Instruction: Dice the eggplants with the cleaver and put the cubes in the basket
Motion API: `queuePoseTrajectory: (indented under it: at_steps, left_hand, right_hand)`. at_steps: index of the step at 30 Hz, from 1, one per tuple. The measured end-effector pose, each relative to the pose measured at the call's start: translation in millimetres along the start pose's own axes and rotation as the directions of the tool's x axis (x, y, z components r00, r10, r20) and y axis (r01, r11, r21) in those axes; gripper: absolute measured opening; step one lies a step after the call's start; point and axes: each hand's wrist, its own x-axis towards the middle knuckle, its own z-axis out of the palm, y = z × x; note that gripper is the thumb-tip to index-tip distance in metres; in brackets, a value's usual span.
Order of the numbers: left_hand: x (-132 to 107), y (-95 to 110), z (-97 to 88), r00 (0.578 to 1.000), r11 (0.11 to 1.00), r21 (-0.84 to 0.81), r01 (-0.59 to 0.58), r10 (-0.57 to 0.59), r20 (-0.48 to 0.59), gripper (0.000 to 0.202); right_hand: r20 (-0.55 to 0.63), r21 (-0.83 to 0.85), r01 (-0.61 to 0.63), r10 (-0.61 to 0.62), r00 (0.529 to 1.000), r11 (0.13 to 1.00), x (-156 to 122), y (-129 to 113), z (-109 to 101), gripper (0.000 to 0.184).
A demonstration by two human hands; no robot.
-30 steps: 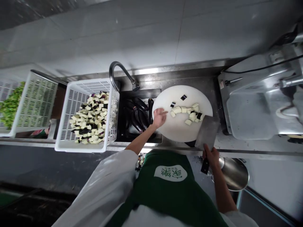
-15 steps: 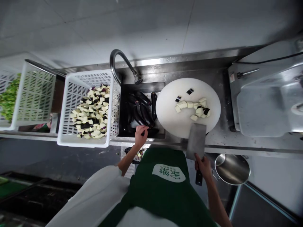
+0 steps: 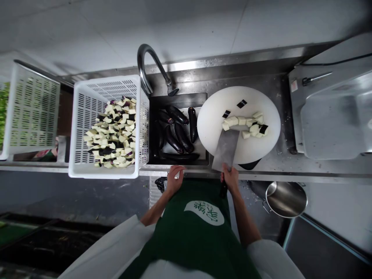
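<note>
My right hand (image 3: 231, 179) grips the dark handle of a cleaver (image 3: 225, 149), whose wide blade lies over the near left part of a round white cutting board (image 3: 209, 120). Beyond the blade, pale eggplant chunks (image 3: 241, 121) form a loose row, and two small dark-skinned pieces (image 3: 241, 103) lie further back. My left hand (image 3: 174, 180) is at the counter's front edge, below the sink, fingers loosely bent and apart from the thumb, with nothing visible in it. Several whole eggplants (image 3: 181, 138) lie in the sink (image 3: 203, 155) just beyond that hand.
A white basket (image 3: 76, 128) of cut eggplant stands left of the sink, with another basket (image 3: 35, 112) further left. A curved faucet (image 3: 142, 58) rises behind the sink. At the right is a second basin (image 3: 328, 128); a metal pot (image 3: 286, 199) stands below the counter.
My left hand has drawn back from over the sink to the counter edge. My right hand has shifted left and forward with the cleaver, its blade now nearer the row of chunks.
</note>
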Motion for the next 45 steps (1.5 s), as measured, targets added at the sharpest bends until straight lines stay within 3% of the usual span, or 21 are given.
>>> queuePoseTrajectory:
  at_steps: [5,16,21,26,29,33,41,45]
  left_hand:
    - [-3,-7,0.0,1.000,0.999,-0.032,0.022,-0.023,-0.010,0.019]
    - [-3,-6,7.0,0.995,0.995,-0.071,0.064,-0.059,0.075,0.020]
    - [-8,-3,6.3,0.996,0.995,-0.081,0.054,-0.048,0.075,0.020]
    - [-13,2,2.2,0.999,0.994,-0.099,0.049,-0.050,-0.008,0.021]
    - [-20,4,-1.7,0.995,0.992,-0.100,0.072,-0.079,-0.062,0.021]
    - [-31,6,-7.1,0.979,0.984,-0.090,0.151,-0.162,-0.127,0.020]
    - [-64,-1,-14.9,0.901,0.965,-0.175,0.196,-0.247,-0.357,0.021]
    - [-72,-4,-13.4,0.869,0.949,-0.204,0.239,-0.303,-0.392,0.021]
  right_hand:
    - [-0.004,0.037,-0.009,0.009,1.000,0.999,-1,-6,-3,0.056]
    - [0.062,0.007,0.012,-0.012,0.998,1.000,1,2,5,0.053]
    - [0.187,-0.106,0.086,-0.065,0.980,0.991,3,-3,18,0.047]
    - [0.402,-0.225,0.214,-0.110,0.909,0.950,-1,-32,48,0.037]
    - [0.431,-0.457,0.306,-0.093,0.898,0.835,6,-53,75,0.025]
    - [0.404,-0.755,0.389,-0.092,0.910,0.528,26,-75,111,0.020]
    - [0.395,-0.878,0.383,-0.017,0.919,0.288,53,-87,151,0.043]
    - [0.397,-0.897,0.381,0.032,0.917,0.224,66,-92,177,0.040]
